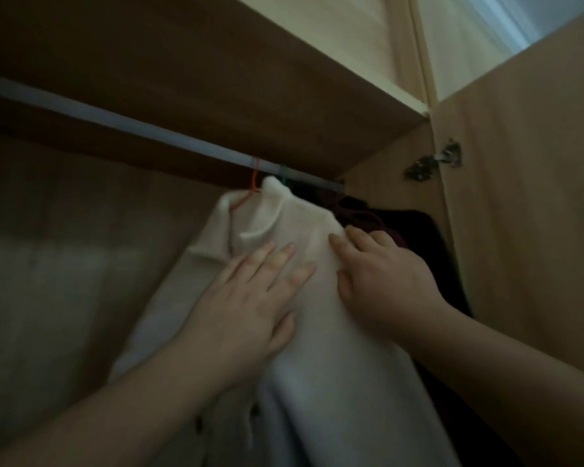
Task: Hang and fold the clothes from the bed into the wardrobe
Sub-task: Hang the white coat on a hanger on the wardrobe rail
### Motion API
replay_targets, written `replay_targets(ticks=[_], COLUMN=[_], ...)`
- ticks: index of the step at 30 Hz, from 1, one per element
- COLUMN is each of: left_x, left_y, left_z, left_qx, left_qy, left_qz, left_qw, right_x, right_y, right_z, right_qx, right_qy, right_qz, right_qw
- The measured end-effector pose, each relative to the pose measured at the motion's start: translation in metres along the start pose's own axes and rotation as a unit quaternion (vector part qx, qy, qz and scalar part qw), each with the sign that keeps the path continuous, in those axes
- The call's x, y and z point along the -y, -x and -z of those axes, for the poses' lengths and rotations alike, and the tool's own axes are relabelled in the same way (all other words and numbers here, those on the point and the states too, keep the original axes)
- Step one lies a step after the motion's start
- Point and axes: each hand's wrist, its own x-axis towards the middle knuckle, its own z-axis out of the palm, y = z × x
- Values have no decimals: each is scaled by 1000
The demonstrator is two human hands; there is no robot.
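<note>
Inside the wardrobe a white high-neck top [317, 348] hangs from the white rail [115, 121] on a green hanger hook [284, 173]. Just left of it a cream collared garment [213, 237] with dark buttons hangs on an orange hanger [250, 193]. My left hand [246, 311] lies flat on the white top's front, fingers spread. My right hand [381, 281] rests on the top's right shoulder, fingers curled over its edge against the dark clothes behind. Neither hand clearly grips the cloth.
Dark maroon and black clothes [405, 227] hang at the rail's right end. The wardrobe shelf [216, 79] sits right above the rail. The open door [526, 197] with its metal hinge [432, 161] stands at right. The rail's left stretch carries nothing.
</note>
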Motion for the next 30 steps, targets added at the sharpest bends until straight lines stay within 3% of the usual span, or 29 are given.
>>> replay_targets(ticks=[8, 16, 24, 30], left_x=[-164, -444, -696, -825], left_y=[39, 104, 155, 182], left_z=[28, 110, 206, 224], left_qx=[26, 120, 175, 249], left_qy=[121, 333, 491, 521], left_qz=[-16, -55, -177, -233], left_qw=[992, 934, 835, 783], right_x=[-95, -223, -315, -345], right_y=[221, 487, 724, 843], right_z=[53, 166, 310, 337], right_qx=[78, 197, 336, 410], right_qy=[34, 91, 176, 174], right_qz=[-46, -135, -298, -390], right_qw=[995, 967, 876, 806])
